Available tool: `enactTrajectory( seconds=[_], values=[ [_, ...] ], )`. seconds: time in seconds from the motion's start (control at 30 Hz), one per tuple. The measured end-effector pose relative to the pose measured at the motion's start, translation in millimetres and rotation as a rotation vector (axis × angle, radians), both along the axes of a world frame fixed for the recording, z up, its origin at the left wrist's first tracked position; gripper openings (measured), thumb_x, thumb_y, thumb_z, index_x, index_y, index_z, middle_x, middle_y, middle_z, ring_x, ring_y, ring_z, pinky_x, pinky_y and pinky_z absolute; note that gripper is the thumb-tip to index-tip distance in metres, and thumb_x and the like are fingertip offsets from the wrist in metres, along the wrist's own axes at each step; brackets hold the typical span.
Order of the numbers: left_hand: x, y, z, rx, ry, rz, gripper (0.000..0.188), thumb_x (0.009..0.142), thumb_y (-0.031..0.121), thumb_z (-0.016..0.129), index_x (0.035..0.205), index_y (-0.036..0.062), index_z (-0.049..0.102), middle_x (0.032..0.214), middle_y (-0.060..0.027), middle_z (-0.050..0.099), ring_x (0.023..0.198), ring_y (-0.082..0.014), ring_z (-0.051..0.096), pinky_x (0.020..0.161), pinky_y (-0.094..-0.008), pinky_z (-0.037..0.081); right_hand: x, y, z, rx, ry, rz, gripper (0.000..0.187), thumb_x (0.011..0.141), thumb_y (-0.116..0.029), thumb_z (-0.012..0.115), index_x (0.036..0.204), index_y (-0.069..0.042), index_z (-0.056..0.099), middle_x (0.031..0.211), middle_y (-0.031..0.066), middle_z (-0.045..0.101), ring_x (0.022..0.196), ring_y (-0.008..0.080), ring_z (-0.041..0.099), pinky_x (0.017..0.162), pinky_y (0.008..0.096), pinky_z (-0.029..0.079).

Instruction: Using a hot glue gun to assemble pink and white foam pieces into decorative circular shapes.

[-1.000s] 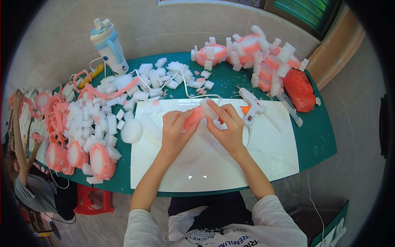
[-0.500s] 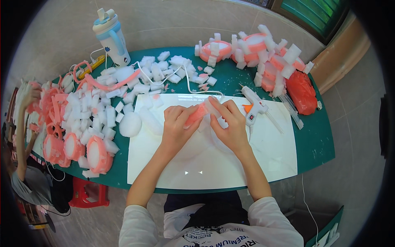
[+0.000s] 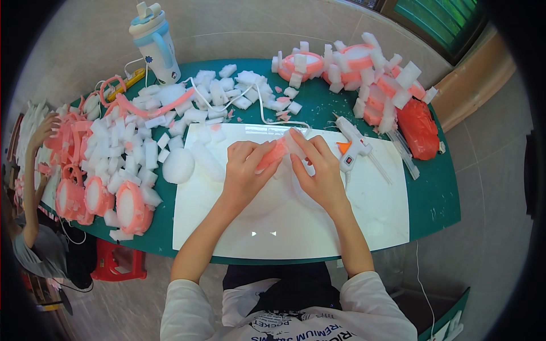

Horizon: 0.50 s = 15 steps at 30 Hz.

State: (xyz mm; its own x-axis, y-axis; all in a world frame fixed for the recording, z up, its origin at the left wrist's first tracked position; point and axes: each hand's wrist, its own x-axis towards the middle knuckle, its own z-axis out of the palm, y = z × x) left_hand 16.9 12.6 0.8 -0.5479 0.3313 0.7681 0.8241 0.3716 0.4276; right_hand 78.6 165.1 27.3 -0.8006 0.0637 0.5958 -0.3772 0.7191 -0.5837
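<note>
Over the white board [image 3: 256,221], my left hand [image 3: 244,167] pinches a pink foam piece [image 3: 273,157] between thumb and fingers. My right hand [image 3: 319,173] has its fingers closed on a white foam block [image 3: 294,146], pressed against the pink piece's right end. The exact join is partly covered by my fingers. A white glue gun [image 3: 354,146] with an orange trigger lies just right of my right hand. Left of my left hand are a round white foam disc [image 3: 178,166] and a long white foam strip [image 3: 207,161].
White foam blocks [image 3: 216,91] and pink foam rings [image 3: 134,208] crowd the left side. Assembled pink-and-white foam pieces [image 3: 301,65], a red plastic bag [image 3: 418,128] and clear glue sticks [image 3: 402,152] sit at right. A white bottle [image 3: 154,48] stands far left; another person's hand [image 3: 44,129] works beyond.
My hands keep nearly the same grip on the foam pieces. The view has shifted slightly, and the other person's hand at the left has changed its pose.
</note>
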Motion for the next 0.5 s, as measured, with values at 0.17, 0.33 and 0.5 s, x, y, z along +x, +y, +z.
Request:
enactTrajectory(
  seconds=[0.17,0.33,0.5],
  values=[
    [-0.3,-0.6,0.5,0.001,0.002,-0.003,0.036,0.063,0.005,0.076,0.097,0.0063,0.065,0.081,-0.0059,0.057,0.078,-0.0208,0.052,0.071,-0.0296,0.042,3.4,0.3,2.2,0.023,-0.089,-0.017,0.049,0.077,-0.005,0.062,0.124,-0.008,0.051,0.091,0.0149,0.054,0.078,0.0262,0.055,0.066,0.0319,0.046],
    [-1.0,-0.7,1.8,0.028,-0.027,-0.012,0.035,0.063,0.005,0.076,0.097,0.0050,0.066,0.082,-0.0072,0.058,0.077,-0.0211,0.054,0.067,-0.0290,0.045,3.6,-0.5,5.2,-0.011,-0.109,0.007,0.054,0.077,-0.006,0.062,0.128,-0.011,0.048,0.086,0.0112,0.060,0.062,0.0177,0.052,0.056,0.0264,0.044],
    [-2.4,-2.7,3.0,0.033,-0.063,-0.029,0.035,0.064,0.004,0.076,0.097,0.0034,0.066,0.080,-0.0085,0.060,0.071,-0.0199,0.057,0.062,-0.0271,0.046,5.5,1.1,5.4,0.002,-0.169,0.025,0.058,0.076,0.002,0.056,0.132,-0.012,0.044,0.094,0.0126,0.064,0.058,0.0164,0.055,0.054,0.0251,0.044]
  ],
)
